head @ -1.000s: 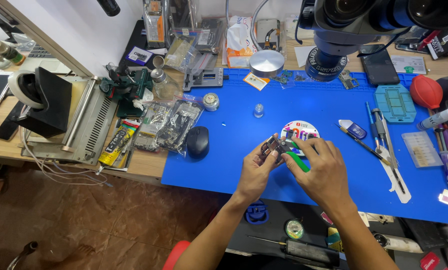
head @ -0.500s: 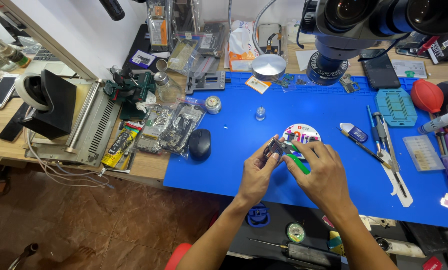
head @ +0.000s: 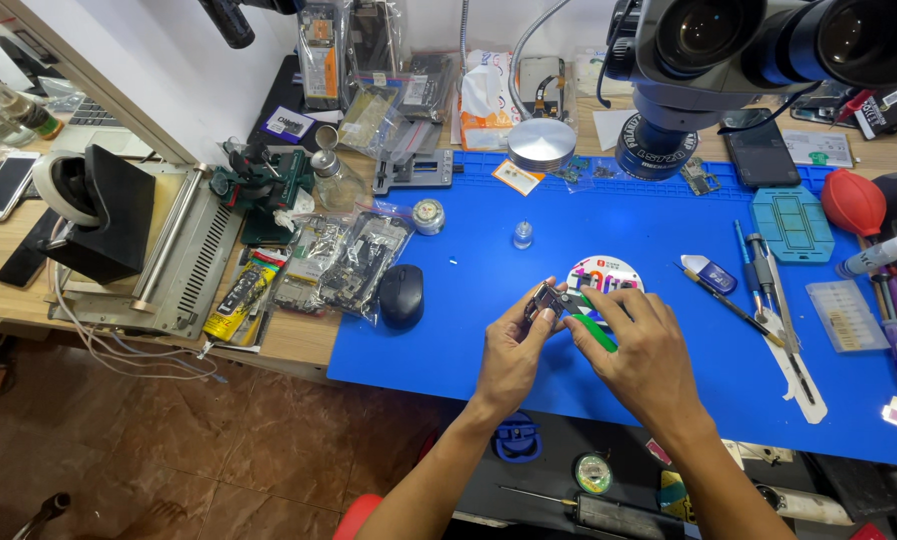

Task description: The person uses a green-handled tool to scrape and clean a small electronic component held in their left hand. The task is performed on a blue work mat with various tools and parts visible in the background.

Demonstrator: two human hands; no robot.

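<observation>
Small metal part point(head: 547, 297): held above the blue mat point(head: 469, 330), near its middle, at about 7 o'clock from the round colourful sticker disc point(head: 609, 273)
Left hand point(head: 514, 350): fingers closed around the part from below and the left, thumb on its near edge
Right hand point(head: 641, 345): fingers closed on a green-handled tool point(head: 596, 328), its tip meeting the part
Step in hand: by my reading, fine work on the part with the tool, both hands braced close together
Next move calls for: likely a steady left grip and small, light pressure from the tool tip
Nearby: black mouse point(head: 403, 296) at 9 o'clock of the hands; small clear bottle point(head: 523, 235) at 12 o'clock; microscope point(head: 749, 50) at 1 o'clock, far edge of the surface
</observation>
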